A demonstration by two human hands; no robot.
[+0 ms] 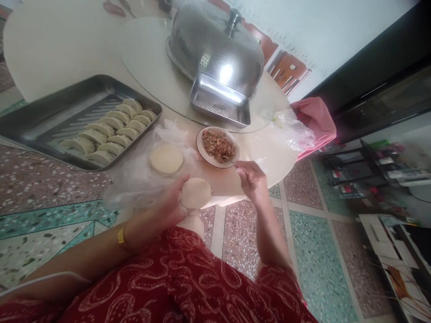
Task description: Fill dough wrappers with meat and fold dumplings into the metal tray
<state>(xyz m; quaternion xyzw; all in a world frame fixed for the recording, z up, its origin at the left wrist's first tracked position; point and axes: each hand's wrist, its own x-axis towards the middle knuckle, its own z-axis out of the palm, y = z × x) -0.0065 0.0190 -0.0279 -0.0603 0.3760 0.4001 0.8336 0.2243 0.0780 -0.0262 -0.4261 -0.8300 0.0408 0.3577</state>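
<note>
My left hand (173,199) is closed on the edge of a round, pale dumpling wrapper (196,193), held flat near the table's front edge. My right hand (251,179) is at the near right rim of a bowl of minced filling (218,144). Its fingers are pinched together; what they hold, if anything, is too small to make out. More round wrappers (166,159) lie stacked on a crumpled clear plastic bag (134,172), left of the bowl. Farther left, a metal tray (67,101) carries rows of folded dumplings (112,122) at its right end.
Behind the bowl, a small metal tray (220,104) leans by a large domed steel lid (215,45) on the glass turntable (144,58). A plastic bag (296,130) and a pink cloth (316,119) lie at the table's right edge. Red scissors (113,8) lie far back.
</note>
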